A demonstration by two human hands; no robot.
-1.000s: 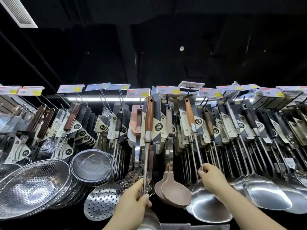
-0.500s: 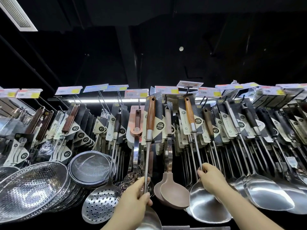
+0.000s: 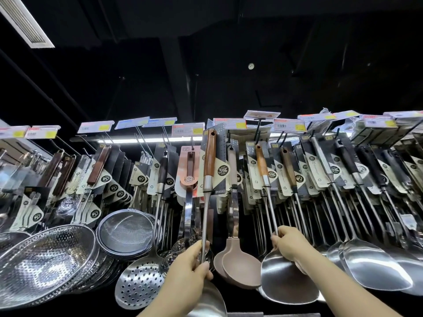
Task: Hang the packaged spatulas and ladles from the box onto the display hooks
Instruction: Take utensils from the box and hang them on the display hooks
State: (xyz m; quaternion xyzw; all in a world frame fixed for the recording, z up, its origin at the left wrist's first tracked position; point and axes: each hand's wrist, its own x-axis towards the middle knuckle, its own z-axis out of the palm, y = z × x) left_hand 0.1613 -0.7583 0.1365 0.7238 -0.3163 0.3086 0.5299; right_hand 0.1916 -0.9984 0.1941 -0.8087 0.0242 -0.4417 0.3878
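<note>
— fingers (image 3: 201, 269) of left hand (image 3: 186, 273) curled tight round steel shaft of wooden-handled ladle (image 3: 209, 156), thumb across the front; gripping low, just above the bowl at about 6 o'clock of the frame.
— and the other?
— right hand (image 3: 289, 244) wrapped round shaft of a hung spatula (image 3: 286, 280), at roughly 4 o'clock from the ladle's handle; fingers closed on it, pinching close to the blade.
— step in hand?
— hanging. ladle raised upright, card top up near 12 o'clock of its row, right beneath the price tag (image 3: 187, 131). hole in the handle end showing, but hard to say whether already threaded on the display hook (image 3: 229, 135); probably not seated, view too dark there to tell.
— next move?
— likely nudge the card hole onto the hook tip, slide back toward the rail, then let go. right hand seems to be holding the neighbouring row aside toward 3 o'clock to make room.
— risks?
— crowded rows; pink silicone ladle (image 3: 238, 268) hanging just beside at 3 o'clock of the left hand, perforated skimmer (image 3: 139, 282) at 9 o'clock. easy to snag either. box not in view.
</note>
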